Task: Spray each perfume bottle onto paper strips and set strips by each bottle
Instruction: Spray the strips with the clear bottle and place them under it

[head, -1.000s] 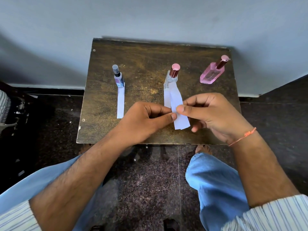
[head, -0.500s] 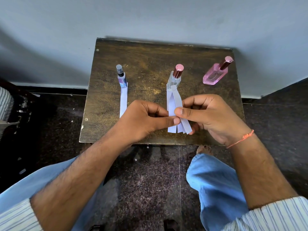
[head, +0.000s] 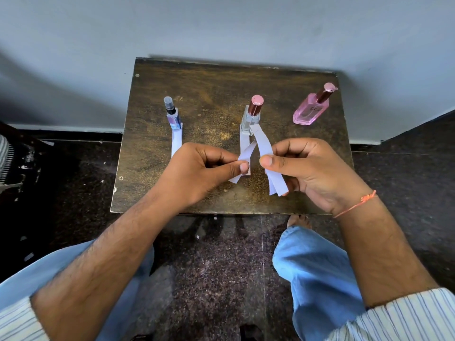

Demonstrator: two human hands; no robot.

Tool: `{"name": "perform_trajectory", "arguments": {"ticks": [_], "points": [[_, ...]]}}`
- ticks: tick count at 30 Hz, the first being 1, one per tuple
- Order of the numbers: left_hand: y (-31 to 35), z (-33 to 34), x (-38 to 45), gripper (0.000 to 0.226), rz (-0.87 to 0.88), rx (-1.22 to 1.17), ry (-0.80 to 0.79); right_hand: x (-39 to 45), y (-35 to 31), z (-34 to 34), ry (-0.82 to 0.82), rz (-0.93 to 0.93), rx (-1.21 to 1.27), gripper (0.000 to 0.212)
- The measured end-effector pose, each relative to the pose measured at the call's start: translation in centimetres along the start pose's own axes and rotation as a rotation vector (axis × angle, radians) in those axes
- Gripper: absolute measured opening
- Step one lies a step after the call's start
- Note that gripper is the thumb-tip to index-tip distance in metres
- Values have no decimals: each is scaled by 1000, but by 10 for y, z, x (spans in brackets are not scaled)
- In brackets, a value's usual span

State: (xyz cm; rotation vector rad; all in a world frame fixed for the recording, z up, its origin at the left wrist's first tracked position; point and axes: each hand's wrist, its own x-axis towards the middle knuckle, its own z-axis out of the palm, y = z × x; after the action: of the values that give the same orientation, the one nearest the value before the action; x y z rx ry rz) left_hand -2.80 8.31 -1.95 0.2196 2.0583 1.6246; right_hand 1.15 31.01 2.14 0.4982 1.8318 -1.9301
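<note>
At frame centre, the left hand (head: 204, 168) pinches one paper strip (head: 246, 153) while the right hand (head: 307, 168) pinches several strips (head: 264, 146). Three bottles (head: 252, 114) stand behind them on the table (head: 221, 77).

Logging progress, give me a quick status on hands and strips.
Left hand pinches one paper strip. Right hand pinches remaining strips. Pink bottle has no strip yet. Nothing in the way.

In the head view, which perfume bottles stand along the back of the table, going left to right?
Small blue spray bottle with a clear cap → clear bottle with a rose-gold cap → pink bottle, all standing on the dark wooden table.
</note>
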Motion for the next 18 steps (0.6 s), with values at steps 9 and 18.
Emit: {"name": "perform_trajectory", "arguments": {"ticks": [9, 18], "points": [[-3, 2, -2, 26, -19, 128, 75, 1, 1, 6, -89, -15, 35, 20], [-2, -5, -4, 25, 411, 447, 147, 0, 5, 19, -115, 3, 37, 34]]}}
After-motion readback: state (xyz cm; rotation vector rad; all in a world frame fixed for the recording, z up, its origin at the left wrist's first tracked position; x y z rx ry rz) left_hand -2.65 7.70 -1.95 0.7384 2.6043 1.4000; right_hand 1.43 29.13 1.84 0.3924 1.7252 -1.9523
